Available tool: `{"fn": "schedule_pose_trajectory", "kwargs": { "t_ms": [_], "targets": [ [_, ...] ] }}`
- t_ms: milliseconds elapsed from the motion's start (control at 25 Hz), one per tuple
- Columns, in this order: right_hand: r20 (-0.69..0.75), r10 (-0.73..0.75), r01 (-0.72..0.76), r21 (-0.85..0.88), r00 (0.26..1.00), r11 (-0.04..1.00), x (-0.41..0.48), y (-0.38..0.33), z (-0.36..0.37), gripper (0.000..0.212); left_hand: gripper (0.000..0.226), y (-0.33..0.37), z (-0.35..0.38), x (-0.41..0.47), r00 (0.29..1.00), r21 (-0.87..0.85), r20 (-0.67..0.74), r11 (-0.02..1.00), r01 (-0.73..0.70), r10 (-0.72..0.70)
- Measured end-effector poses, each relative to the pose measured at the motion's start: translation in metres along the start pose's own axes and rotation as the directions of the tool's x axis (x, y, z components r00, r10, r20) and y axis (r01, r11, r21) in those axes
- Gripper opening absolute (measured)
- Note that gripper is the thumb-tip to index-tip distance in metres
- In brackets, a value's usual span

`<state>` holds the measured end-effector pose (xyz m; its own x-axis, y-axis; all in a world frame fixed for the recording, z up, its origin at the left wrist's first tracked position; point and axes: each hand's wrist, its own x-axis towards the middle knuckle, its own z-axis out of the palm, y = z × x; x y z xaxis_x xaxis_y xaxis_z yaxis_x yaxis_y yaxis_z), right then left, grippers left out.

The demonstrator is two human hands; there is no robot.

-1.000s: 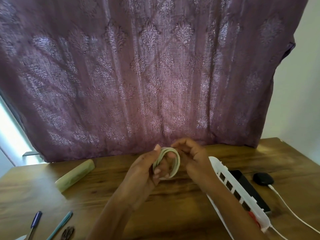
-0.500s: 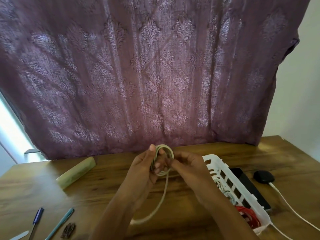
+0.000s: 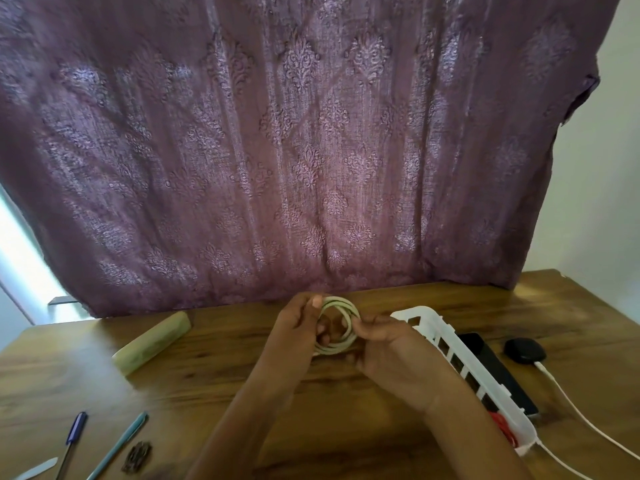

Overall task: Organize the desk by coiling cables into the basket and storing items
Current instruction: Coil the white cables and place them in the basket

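Both forearms are extended from the bottom of the frame to its lower centre. The left hand (image 3: 298,327) and right hand (image 3: 384,344) are brought together, fingers curled closed around a held coil.

A mauve-purple curtain (image 3: 311,150) carries a paler damask medallion pattern. The bench (image 3: 346,410) is warm brown wood with darker grain. A cream-white coiled cable (image 3: 341,329), a white slotted basket (image 3: 446,336) holding a red cable (image 3: 502,427), a black phone (image 3: 498,368), a black charger (image 3: 524,351), a pale green case (image 3: 152,342), a blue pen (image 3: 72,439) and a teal pen (image 3: 119,443).
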<state>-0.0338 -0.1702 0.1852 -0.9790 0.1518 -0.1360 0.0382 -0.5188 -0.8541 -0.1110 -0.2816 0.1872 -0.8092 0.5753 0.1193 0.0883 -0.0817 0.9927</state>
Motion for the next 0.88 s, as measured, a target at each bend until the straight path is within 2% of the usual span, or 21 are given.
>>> {"fn": "schedule_pose_trajectory", "kwargs": {
  "t_ms": [80,160,240,320,360,400,440,480,520,560,600,720,800,880],
  "targets": [
    [0.02,0.061,-0.063,0.135,0.998,0.989,0.0,0.0,-0.001,0.023,0.032,-0.002,-0.001,0.0,0.998,-0.046,0.054,0.998,0.047,-0.045],
    [0.001,0.053,-0.053,0.163,0.999,0.985,-0.001,-0.001,-0.002,0.021,0.041,0.0,-0.001,0.001,0.994,-0.108,0.067,0.989,0.096,-0.089],
    [-0.061,-0.056,0.06,0.053,0.997,0.997,0.001,0.0,-0.003,0.023,0.046,0.0,-0.002,0.003,0.993,-0.148,0.051,0.982,0.114,-0.108],
    [-0.193,-0.261,0.216,-0.226,0.946,0.95,0.002,0.005,-0.003,0.022,0.045,-0.002,-0.002,0.005,0.993,-0.164,0.038,0.98,0.116,-0.111],
    [-0.258,-0.423,0.289,-0.429,0.869,0.856,0.002,0.009,-0.003,0.016,0.046,-0.003,-0.002,0.006,0.993,-0.165,0.033,0.979,0.119,-0.115],
    [-0.26,-0.608,0.333,-0.645,0.75,0.688,0.002,0.013,-0.003,0.013,0.049,-0.004,-0.001,0.006,0.992,-0.165,0.023,0.978,0.125,-0.123],
    [-0.182,-0.751,0.347,-0.802,0.634,0.487,0.002,0.017,-0.002,0.014,0.051,-0.004,0.002,0.006,0.991,-0.172,0.009,0.976,0.132,-0.132],
    [-0.073,-0.825,0.359,-0.876,0.56,0.321,0.002,0.022,-0.001,0.01,0.052,-0.005,0.004,0.006,0.99,-0.189,-0.007,0.973,0.135,-0.139],
    [0.004,-0.841,0.389,-0.888,0.541,0.246,0.001,0.026,0.001,0.007,0.05,-0.005,0.006,0.006,0.99,-0.204,-0.024,0.97,0.13,-0.138],
    [0.03,-0.83,0.411,-0.878,0.556,0.244,0.0,0.03,0.003,0.016,0.049,-0.004,0.007,0.006,0.99,-0.209,-0.043,0.971,0.119,-0.131],
    [0.031,-0.802,0.435,-0.852,0.596,0.291,-0.001,0.032,0.003,0.024,0.049,-0.004,0.008,0.006,0.991,-0.208,-0.054,0.972,0.11,-0.123],
    [-0.025,-0.704,0.36,-0.846,0.71,0.393,-0.005,0.023,0.006,0.016,0.044,-0.005,0.008,0.002,0.994,-0.166,-0.05,0.982,0.089,-0.099],
    [-0.132,-0.582,0.283,-0.774,0.803,0.567,-0.006,0.011,0.007,0.017,0.041,-0.006,0.008,0.001,0.999,-0.062,-0.037,0.998,0.013,-0.016],
    [-0.295,-0.425,0.186,-0.591,0.856,0.785,-0.007,0.0,0.007,0.017,0.037,-0.006,0.008,0.001,0.995,0.041,-0.016,0.995,-0.093,0.093]
  ]
}}
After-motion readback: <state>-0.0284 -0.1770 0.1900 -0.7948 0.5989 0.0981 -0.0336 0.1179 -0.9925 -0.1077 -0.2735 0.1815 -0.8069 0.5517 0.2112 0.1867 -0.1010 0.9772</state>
